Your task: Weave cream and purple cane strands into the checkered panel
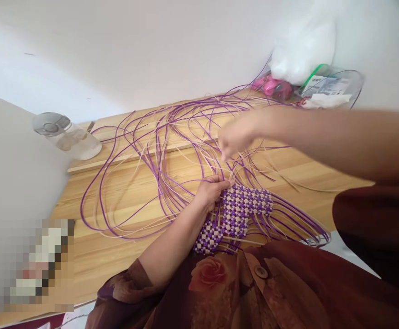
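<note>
A woven piece point(237, 208) in a purple and cream checked pattern lies at the table's near edge, against my clothing. My left hand point(211, 192) pinches its upper left edge between thumb and fingers. Long purple and cream strands point(158, 155) run out from the weave and spread in loose loops over the table. Above the piece, my right hand point(238, 132) is raised with its fingers curled together. Motion blurs it a little, and whether a strand sits in its fingertips is hard to make out.
A clear bottle point(71, 137) with a grey lid stands at the back left of the wooden table point(93, 256). A blurred-out object point(42, 260) lies at the left edge. Plastic bags point(302, 50) with pink items sit at the back right, near the wall.
</note>
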Demonstrator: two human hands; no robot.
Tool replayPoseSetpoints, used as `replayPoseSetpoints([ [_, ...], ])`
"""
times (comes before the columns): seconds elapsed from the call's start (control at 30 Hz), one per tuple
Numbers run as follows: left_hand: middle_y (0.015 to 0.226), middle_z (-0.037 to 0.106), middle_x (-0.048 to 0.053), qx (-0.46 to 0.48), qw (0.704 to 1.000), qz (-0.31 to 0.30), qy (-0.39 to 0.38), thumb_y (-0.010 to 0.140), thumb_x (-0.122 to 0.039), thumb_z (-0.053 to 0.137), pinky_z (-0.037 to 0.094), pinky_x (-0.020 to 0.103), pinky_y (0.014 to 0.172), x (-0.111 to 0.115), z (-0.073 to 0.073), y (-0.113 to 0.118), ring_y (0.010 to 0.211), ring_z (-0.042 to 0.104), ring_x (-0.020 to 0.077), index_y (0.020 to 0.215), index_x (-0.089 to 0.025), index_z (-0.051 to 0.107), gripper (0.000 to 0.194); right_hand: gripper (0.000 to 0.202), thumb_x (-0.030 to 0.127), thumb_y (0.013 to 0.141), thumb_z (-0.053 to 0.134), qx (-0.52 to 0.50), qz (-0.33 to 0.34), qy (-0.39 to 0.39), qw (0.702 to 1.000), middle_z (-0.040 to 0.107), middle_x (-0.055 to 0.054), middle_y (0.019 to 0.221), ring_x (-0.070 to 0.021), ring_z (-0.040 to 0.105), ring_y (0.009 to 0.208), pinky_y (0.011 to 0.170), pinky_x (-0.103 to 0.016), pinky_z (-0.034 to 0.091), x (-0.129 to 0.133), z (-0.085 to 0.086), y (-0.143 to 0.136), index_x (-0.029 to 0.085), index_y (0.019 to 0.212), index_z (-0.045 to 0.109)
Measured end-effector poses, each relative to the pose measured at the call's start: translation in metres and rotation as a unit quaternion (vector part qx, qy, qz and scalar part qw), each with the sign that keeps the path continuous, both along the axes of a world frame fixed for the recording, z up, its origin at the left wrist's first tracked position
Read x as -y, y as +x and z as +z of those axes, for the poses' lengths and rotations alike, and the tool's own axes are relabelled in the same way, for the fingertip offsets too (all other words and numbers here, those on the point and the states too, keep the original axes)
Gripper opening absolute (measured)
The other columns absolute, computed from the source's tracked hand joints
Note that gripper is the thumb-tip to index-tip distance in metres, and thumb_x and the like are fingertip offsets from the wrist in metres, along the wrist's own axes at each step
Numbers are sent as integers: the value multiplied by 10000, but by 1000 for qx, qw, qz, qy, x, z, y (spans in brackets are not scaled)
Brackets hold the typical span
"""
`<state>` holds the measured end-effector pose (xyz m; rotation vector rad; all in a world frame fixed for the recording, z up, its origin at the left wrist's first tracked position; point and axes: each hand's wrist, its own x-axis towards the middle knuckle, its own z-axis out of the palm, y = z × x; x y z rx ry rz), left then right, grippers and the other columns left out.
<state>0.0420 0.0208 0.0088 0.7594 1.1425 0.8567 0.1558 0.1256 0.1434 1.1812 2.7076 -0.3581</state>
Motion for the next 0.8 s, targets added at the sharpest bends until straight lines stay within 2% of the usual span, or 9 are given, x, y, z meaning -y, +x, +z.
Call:
replayPoseSetpoints([
  [0.03,454,392,-83,7,1000,-1,-6,560,-341,837,67,231,382,0,0,0,346,232,22,583,-180,492,381,169,246,735,798,29,22,-39,999,669,-10,652,-120,586,657,676,-257,446,4,-4,0,96,747,720],
  [0.1,457,386,-90,19,1000,-4,-10,535,-353,855,54,236,377,0,0,-1,339,213,16,588,-180,495,403,62,173,774,728,42,69,-105,991,671,9,622,-96,549,586,600,-233,375,13,-15,6,138,725,744],
  [0.13,460,390,-90,23,1000,-4,-7,528,-358,860,52,237,376,0,0,-1,338,213,14,588,-178,501,406,89,152,798,685,18,90,-110,990,684,13,652,-94,546,586,587,-233,354,17,-21,10,161,741,753],
  [0.27,483,441,-78,27,1000,-2,-9,506,-371,877,53,233,379,0,-2,-2,352,245,15,628,-161,574,389,112,150,778,685,-109,162,-29,980,692,-2,715,-114,553,653,621,-252,339,23,-38,20,179,681,735],
  [0.4,538,514,-69,37,999,12,9,479,-347,895,82,218,385,2,-2,-1,383,287,18,701,-159,634,391,158,113,798,628,-129,235,-67,961,681,17,684,-113,554,654,635,-250,333,21,-50,10,186,703,730],
  [0.6,582,553,-59,34,998,45,-15,420,-314,921,123,189,388,3,1,0,430,357,27,725,-158,624,454,174,91,800,607,-123,251,-87,956,693,25,673,-106,553,638,643,-236,336,21,-52,-2,182,724,734],
  [0.7,576,524,-60,46,997,57,-25,470,-353,902,115,180,375,1,3,0,429,354,31,740,-161,606,444,173,83,804,604,-116,253,-102,955,692,29,671,-95,535,614,624,-233,319,16,-54,-2,171,726,731],
  [0.8,576,501,-60,60,996,50,-39,522,-327,872,106,180,359,0,4,-3,421,339,32,750,-164,596,393,171,111,827,597,-124,243,-97,957,706,32,708,-95,535,624,628,-234,315,11,-56,-2,182,768,741],
])
